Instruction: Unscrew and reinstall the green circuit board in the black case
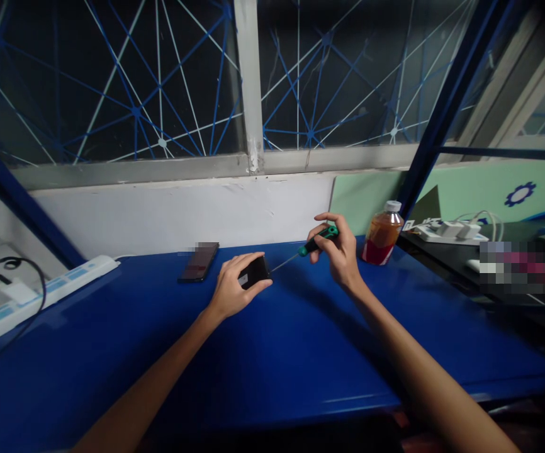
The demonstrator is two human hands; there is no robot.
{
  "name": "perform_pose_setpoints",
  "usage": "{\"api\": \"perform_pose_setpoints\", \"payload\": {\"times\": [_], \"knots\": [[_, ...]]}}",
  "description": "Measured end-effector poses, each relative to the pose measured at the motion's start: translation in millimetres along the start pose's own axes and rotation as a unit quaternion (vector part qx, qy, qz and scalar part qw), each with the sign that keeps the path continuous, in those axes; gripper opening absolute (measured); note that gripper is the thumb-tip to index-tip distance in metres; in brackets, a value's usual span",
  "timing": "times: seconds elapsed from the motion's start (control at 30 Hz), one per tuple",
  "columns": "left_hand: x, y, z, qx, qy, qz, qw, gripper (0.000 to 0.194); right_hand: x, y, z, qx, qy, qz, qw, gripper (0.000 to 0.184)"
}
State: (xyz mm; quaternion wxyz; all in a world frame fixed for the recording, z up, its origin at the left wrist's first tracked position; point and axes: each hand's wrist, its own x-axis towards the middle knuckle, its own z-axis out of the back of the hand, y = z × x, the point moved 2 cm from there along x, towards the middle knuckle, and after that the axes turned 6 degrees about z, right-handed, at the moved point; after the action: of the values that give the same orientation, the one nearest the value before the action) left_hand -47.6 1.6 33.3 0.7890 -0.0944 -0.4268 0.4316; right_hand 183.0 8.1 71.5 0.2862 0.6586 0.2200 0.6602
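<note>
My left hand (235, 283) grips a small black box-shaped device (256, 272) by its edges, fingers over the top and thumb along the near side. A pale label shows on its surface near the palm. In my right hand (341, 248) is a screwdriver (318, 241) with a green and black handle, held between thumb and fingers. Its thin metal shaft points left and down, and the tip meets or nearly meets the right end of the black device. Whether the tip sits in a screw is too small to tell.
A dark smartphone (199, 262) lies on the blue table (301, 352) left of my hands. A bottle of red-orange drink (382, 234) stands at the right. A white power strip (50, 292) with a plugged-in black cable lies far left; another power strip (452, 231) is on the right-hand black surface.
</note>
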Motion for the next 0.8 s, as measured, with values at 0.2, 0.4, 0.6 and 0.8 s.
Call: {"api": "perform_pose_setpoints", "payload": {"times": [0.2,0.4,0.6,0.8], "knots": [[0.5,-0.8,0.5,-0.001,0.004,0.005,1.0,0.046,-0.6,-0.5,-1.7,0.001,-0.012,0.002,1.0,0.03],[-0.3,-0.6,0.5,-0.002,0.002,0.003,1.0,0.045,-1.6,1.0,-3.5,-0.071,-0.06,-0.006,0.996,0.029],[0.1,-0.8,0.4,-0.005,0.004,0.004,1.0,0.045,-2.3,2.3,-4.1,-0.098,-0.057,-0.012,0.994,0.031],[0.6,-1.0,1.0,-0.009,-0.006,-0.002,1.0,0.045,-1.8,-0.9,-3.1,-0.009,-0.022,-0.007,1.0,0.027]]}}
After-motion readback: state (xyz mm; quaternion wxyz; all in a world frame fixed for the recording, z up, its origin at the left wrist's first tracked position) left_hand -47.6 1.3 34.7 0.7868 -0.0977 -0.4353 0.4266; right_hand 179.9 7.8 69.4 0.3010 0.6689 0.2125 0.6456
